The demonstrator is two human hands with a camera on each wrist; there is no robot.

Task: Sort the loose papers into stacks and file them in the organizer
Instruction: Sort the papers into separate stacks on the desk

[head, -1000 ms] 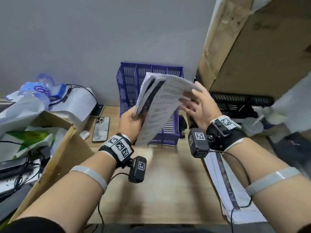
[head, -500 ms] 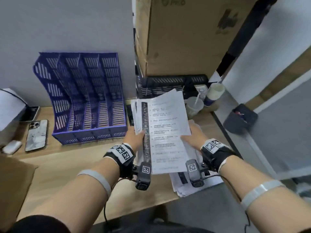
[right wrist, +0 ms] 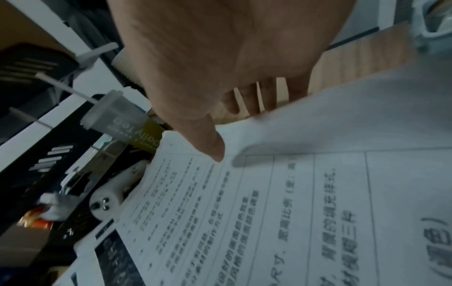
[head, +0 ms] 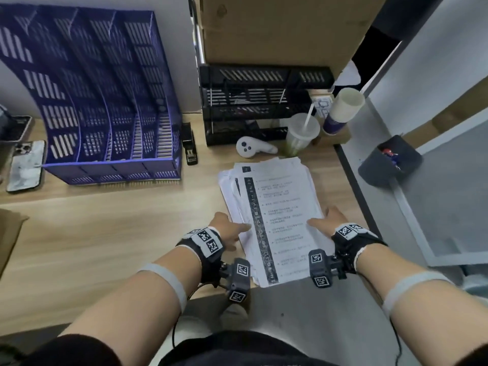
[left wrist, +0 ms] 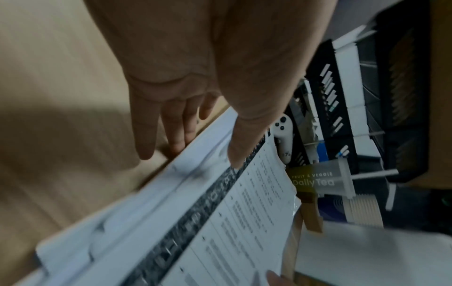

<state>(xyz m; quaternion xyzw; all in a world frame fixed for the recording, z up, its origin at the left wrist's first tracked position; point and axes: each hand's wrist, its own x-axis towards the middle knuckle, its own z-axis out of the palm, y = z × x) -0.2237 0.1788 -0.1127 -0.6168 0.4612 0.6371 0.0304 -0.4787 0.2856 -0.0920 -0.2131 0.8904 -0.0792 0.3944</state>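
Moved: papers, held up half a second ago, now lie on the table.
Left hand: fingers straight, thumb on the stack's left edge.
Right hand: relaxed, thumb resting on the top sheet.
Organizer: blue, well left of the stack.

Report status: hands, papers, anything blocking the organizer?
Both hands open, left hand and right hand flanking the papers on the desk. Organizer empty, nothing filed. No obstruction.

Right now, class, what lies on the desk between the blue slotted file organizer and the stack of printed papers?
A black stapler beside the blue slotted file organizer, then bare wooden desk up to the stack of printed papers; the head view shows it.
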